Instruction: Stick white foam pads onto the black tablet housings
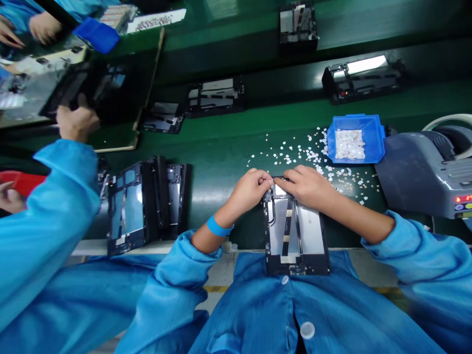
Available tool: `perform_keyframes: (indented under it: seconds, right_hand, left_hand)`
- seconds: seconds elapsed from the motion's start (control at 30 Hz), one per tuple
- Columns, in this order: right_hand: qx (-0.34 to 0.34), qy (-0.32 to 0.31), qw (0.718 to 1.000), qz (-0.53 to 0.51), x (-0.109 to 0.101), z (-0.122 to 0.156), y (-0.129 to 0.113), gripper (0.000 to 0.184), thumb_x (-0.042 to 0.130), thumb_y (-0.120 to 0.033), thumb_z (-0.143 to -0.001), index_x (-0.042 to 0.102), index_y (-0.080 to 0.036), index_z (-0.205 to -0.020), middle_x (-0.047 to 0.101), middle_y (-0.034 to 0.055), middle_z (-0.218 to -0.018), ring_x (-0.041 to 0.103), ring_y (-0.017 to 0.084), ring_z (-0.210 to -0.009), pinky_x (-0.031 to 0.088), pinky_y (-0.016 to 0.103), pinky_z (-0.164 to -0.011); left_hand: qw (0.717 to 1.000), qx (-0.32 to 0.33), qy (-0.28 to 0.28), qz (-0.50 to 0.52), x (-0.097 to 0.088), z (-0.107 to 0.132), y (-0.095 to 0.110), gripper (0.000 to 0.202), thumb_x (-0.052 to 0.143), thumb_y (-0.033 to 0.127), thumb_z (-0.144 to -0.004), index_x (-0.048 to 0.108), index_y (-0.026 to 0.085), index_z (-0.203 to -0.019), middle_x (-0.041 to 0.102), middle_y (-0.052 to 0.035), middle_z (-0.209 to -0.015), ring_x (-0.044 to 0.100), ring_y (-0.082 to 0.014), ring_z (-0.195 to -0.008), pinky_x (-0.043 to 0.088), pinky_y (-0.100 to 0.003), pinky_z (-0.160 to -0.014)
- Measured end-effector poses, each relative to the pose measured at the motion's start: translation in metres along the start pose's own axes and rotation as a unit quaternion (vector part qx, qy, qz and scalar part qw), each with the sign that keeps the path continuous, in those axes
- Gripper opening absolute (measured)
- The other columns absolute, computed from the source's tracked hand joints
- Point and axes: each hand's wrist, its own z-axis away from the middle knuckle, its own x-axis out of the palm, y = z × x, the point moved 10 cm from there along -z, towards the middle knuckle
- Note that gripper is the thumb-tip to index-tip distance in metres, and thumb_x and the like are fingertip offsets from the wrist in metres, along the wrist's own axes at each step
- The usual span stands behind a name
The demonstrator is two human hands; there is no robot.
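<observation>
In front of me a black device chassis (pixel 311 231) with silver panels and a dark ribbon strip lies over the table's near edge, close against my body. My left hand (pixel 252 189), with a blue band at the wrist, is at its far left corner, thumb and forefinger pinched together. What sits in that pinch is too small to make out. My right hand (pixel 308 187) rests over the far edge of the chassis, fingers bent and fingertips close to the left ones. Whether it grips anything is hidden. Small white pieces (pixel 313 155) lie scattered just beyond my hands.
A blue bin (pixel 378 140) of white pieces stands at the right beside a grey tape dispenser (pixel 416 172). More chassis stand at left (pixel 127 206) and lie farther back (pixel 216 96). A co-worker's arm (pixel 62 182) reaches in from the left; another person's hands (pixel 44 27) are at top left.
</observation>
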Motion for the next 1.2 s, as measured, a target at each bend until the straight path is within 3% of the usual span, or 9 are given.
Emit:
perform_keyframes:
  seconds: [0.27, 0.53, 0.7, 0.77, 0.9, 1.03, 1.2]
  right_hand:
    - [-0.004, 0.011, 1.000, 0.000, -0.002, 0.000, -0.001, 0.032, 0.049, -0.017, -0.106, 0.070, -0.017, -0.130, 0.065, 0.0098, -0.104, 0.041, 0.023, -0.089, 0.030, 0.038, -0.075]
    - [-0.003, 0.017, 1.000, -0.003, -0.003, 0.000, -0.001, 0.031, 0.048, -0.018, -0.107, 0.070, -0.017, -0.130, 0.065, 0.0093, -0.104, 0.041, 0.023, -0.089, 0.030, 0.038, -0.075]
    - [0.000, 0.011, 1.000, -0.009, -0.001, 0.001, 0.000, 0.031, 0.048, -0.019, -0.108, 0.070, -0.017, -0.131, 0.066, 0.0095, -0.105, 0.043, 0.023, -0.091, 0.030, 0.038, -0.076]
    - [0.000, 0.015, 1.000, -0.010, -0.001, 0.001, 0.001, 0.032, 0.048, -0.020, -0.108, 0.070, -0.017, -0.132, 0.066, 0.0092, -0.104, 0.043, 0.023, -0.091, 0.030, 0.038, -0.076]
    - [0.002, 0.016, 1.000, -0.016, 0.000, 0.002, 0.002, 0.032, 0.048, -0.018, -0.108, 0.071, -0.016, -0.130, 0.067, 0.0098, -0.105, 0.044, 0.023, -0.090, 0.029, 0.038, -0.075]
    - [0.006, 0.010, 1.000, -0.017, 0.002, 0.001, 0.002, 0.031, 0.048, -0.018, -0.107, 0.071, -0.016, -0.128, 0.067, 0.0103, -0.106, 0.043, 0.023, -0.090, 0.028, 0.038, -0.074]
    - [0.003, 0.016, 1.000, -0.010, 0.002, 0.003, 0.002, 0.032, 0.047, -0.016, -0.107, 0.072, -0.017, -0.127, 0.067, 0.0089, -0.103, 0.041, 0.023, -0.088, 0.027, 0.038, -0.074]
  left_hand:
    - [1.000, 0.010, 0.005, -0.015, 0.002, -0.001, 0.003, 0.012, 0.063, 0.019, -0.095, 0.070, 0.018, -0.086, 0.064, -0.0028, -0.081, 0.058, -0.0207, -0.086, 0.045, -0.033, -0.079]
    - [0.995, 0.025, 0.059, -0.082, 0.002, 0.011, 0.010, 0.011, 0.059, 0.021, -0.100, 0.067, 0.018, -0.092, 0.064, -0.0051, -0.093, 0.058, -0.0219, -0.097, 0.045, -0.035, -0.086]
    - [0.993, 0.034, 0.079, -0.080, 0.001, 0.015, 0.013, 0.003, 0.060, 0.020, -0.097, 0.062, 0.020, -0.100, 0.060, -0.0028, -0.092, 0.056, -0.0203, -0.093, 0.043, -0.034, -0.081]
    - [0.996, 0.014, 0.081, -0.046, -0.001, 0.013, 0.006, 0.013, 0.064, 0.019, -0.093, 0.059, 0.020, -0.105, 0.056, -0.0004, -0.088, 0.054, -0.0180, -0.085, 0.041, -0.032, -0.076]
    - [0.993, -0.072, 0.040, 0.089, 0.006, 0.001, -0.018, 0.020, 0.069, 0.020, -0.086, 0.054, 0.020, -0.099, 0.046, 0.0038, -0.077, 0.045, -0.0134, -0.069, 0.034, -0.029, -0.062]
    - [0.966, -0.129, -0.034, 0.221, 0.022, -0.011, -0.028, 0.017, 0.065, 0.011, -0.080, 0.051, 0.019, -0.085, 0.047, 0.0038, -0.072, 0.044, -0.0111, -0.065, 0.033, -0.027, -0.059]
    - [0.971, -0.126, -0.083, 0.187, 0.022, -0.022, -0.026, 0.017, 0.067, 0.014, -0.079, 0.051, 0.019, -0.077, 0.045, 0.0043, -0.066, 0.040, -0.0107, -0.060, 0.027, -0.027, -0.056]
